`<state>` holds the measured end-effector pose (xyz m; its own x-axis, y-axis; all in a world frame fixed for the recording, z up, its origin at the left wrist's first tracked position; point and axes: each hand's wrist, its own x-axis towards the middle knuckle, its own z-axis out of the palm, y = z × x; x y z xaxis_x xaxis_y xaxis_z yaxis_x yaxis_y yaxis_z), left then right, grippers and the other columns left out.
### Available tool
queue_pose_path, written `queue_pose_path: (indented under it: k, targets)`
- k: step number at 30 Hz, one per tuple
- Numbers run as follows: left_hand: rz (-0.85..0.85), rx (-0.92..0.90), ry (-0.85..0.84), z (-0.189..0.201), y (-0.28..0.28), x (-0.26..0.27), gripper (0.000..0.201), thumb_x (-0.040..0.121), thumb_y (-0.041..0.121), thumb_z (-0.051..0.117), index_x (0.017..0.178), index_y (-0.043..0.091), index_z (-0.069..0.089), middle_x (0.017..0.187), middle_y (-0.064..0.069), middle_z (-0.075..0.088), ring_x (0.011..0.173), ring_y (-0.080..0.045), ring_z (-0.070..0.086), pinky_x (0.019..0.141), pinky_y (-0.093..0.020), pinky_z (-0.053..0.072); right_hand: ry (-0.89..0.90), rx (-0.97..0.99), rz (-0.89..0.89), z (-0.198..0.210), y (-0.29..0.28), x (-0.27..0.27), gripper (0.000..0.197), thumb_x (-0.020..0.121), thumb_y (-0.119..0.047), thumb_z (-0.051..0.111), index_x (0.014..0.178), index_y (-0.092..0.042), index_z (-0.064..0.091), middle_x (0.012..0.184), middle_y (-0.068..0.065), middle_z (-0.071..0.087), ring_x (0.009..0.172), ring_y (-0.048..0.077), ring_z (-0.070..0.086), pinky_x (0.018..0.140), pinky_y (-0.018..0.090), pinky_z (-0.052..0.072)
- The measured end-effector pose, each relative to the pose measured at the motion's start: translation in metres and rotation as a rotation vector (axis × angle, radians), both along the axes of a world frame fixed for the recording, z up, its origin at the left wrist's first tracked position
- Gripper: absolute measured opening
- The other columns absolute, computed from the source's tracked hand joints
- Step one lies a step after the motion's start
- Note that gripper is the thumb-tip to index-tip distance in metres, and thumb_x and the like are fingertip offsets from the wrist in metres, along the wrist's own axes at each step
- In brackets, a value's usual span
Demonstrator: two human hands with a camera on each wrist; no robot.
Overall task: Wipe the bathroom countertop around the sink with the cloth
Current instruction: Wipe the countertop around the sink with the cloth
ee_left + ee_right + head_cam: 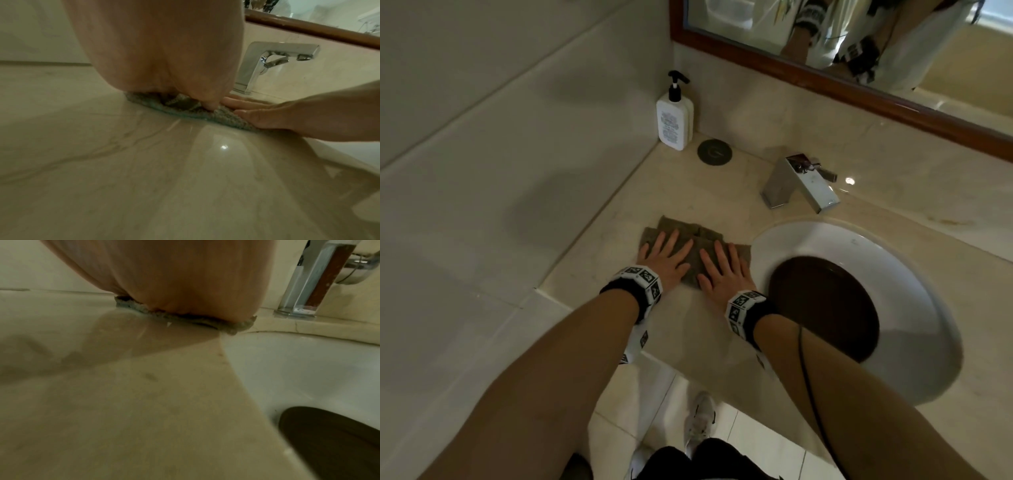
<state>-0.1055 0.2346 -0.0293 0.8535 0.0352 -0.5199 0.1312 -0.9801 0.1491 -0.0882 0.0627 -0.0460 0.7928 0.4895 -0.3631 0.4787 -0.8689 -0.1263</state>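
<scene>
A grey-brown cloth (697,236) lies flat on the beige marble countertop (688,192), just left of the white sink (825,240). My left hand (666,255) presses flat on the cloth's left part with straight, spread fingers. Beside it my right hand (720,270) presses flat on the right part, close to the sink rim. From the left wrist, the cloth (185,112) shows under my left palm (164,48), with the right hand (287,116) laid next to it. The right wrist view has the cloth's edge (236,326) under my right palm (185,272).
A white pump bottle (675,118) stands in the back left corner beside a round dark cap (714,151). A chrome faucet (801,181) sits behind the sink. The basin holds a dark round bottom (825,305). A wood-framed mirror (825,78) hangs behind, and tiled wall is at left.
</scene>
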Motion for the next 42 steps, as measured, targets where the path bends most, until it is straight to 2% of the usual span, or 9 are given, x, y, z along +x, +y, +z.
queue_pose_path:
  k: [3,7,16,21,24,29,35,39,42]
  targets:
    - [-0.005,0.001,0.001,0.002,0.008,-0.021,0.056,0.102,0.048,0.017,0.151,0.043,-0.009,0.16,0.006,-0.021,0.147,-0.022,-0.016,0.118,-0.047,-0.002,0.003,-0.002,0.006,-0.002,0.008,-0.021,0.062,0.096,-0.057,0.006,0.152,-0.034,-0.006,0.16,0.0,-0.017,0.147,0.028,-0.015,0.12,0.046,-0.003]
    - [-0.006,0.006,0.007,0.0,0.019,-0.058,0.055,0.102,0.049,0.016,0.15,0.043,-0.01,0.159,0.007,-0.024,0.147,-0.022,-0.018,0.118,-0.047,-0.003,0.016,-0.005,-0.015,-0.001,0.019,-0.059,0.06,0.099,-0.053,0.014,0.152,-0.034,-0.007,0.16,-0.001,-0.018,0.147,0.026,-0.018,0.119,0.045,-0.005]
    - [-0.045,0.013,-0.002,-0.001,0.002,-0.134,0.055,0.101,0.05,0.014,0.15,0.042,-0.011,0.158,0.007,-0.026,0.146,-0.022,-0.02,0.117,-0.048,-0.007,0.014,-0.002,-0.101,0.003,0.013,-0.145,0.059,0.1,-0.051,0.011,0.152,-0.033,-0.009,0.159,-0.001,-0.021,0.146,0.025,-0.02,0.119,0.045,-0.008]
    - [-0.115,-0.005,-0.003,-0.006,-0.019,-0.152,0.055,0.1,0.052,0.012,0.149,0.043,-0.012,0.158,0.007,-0.027,0.146,-0.021,-0.022,0.118,-0.049,-0.007,-0.008,-0.027,-0.155,0.003,-0.01,-0.174,0.064,0.091,-0.055,-0.004,0.151,-0.033,-0.01,0.159,0.0,-0.02,0.147,0.026,-0.018,0.119,0.046,-0.006]
    - [-0.171,-0.01,-0.015,-0.007,-0.035,-0.153,0.055,0.1,0.052,0.012,0.149,0.044,-0.011,0.158,0.007,-0.026,0.146,-0.021,-0.021,0.118,-0.05,-0.006,-0.005,-0.031,-0.189,0.004,-0.028,-0.186,0.059,0.098,-0.052,0.007,0.152,-0.032,-0.009,0.159,0.0,-0.02,0.147,0.025,-0.018,0.119,0.045,-0.007]
    - [-0.235,-0.006,-0.021,-0.009,-0.05,-0.135,0.055,0.1,0.051,0.012,0.149,0.044,-0.012,0.158,0.008,-0.026,0.146,-0.021,-0.02,0.118,-0.05,-0.005,0.02,-0.02,-0.21,0.005,-0.046,-0.181,0.058,0.099,-0.05,0.01,0.151,-0.032,-0.01,0.159,-0.001,-0.021,0.146,0.023,-0.019,0.119,0.043,-0.01]
    - [-0.218,0.003,-0.03,-0.01,-0.06,-0.104,0.054,0.101,0.051,0.012,0.149,0.044,-0.01,0.158,0.008,-0.025,0.146,-0.02,-0.02,0.118,-0.048,-0.006,-0.001,-0.029,-0.189,0.002,-0.052,-0.143,0.06,0.099,-0.052,0.01,0.152,-0.031,-0.009,0.16,-0.001,-0.019,0.146,0.023,-0.019,0.118,0.041,-0.013]
    - [-0.186,0.006,-0.019,-0.01,-0.064,-0.074,0.054,0.101,0.052,0.012,0.149,0.045,-0.01,0.158,0.009,-0.026,0.146,-0.02,-0.02,0.118,-0.048,-0.006,0.012,-0.057,-0.128,0.001,-0.052,-0.108,0.074,0.082,-0.056,-0.015,0.151,-0.028,-0.013,0.159,0.002,-0.02,0.145,0.025,-0.022,0.117,0.04,-0.012]
    - [-0.175,0.002,-0.001,-0.008,-0.062,-0.052,0.055,0.101,0.052,0.014,0.149,0.044,-0.01,0.158,0.009,-0.026,0.146,-0.02,-0.02,0.118,-0.048,-0.005,0.049,-0.02,-0.099,-0.001,-0.051,-0.081,0.061,0.099,-0.049,0.008,0.151,-0.027,-0.015,0.159,0.002,-0.022,0.145,0.026,-0.022,0.119,0.04,-0.008]
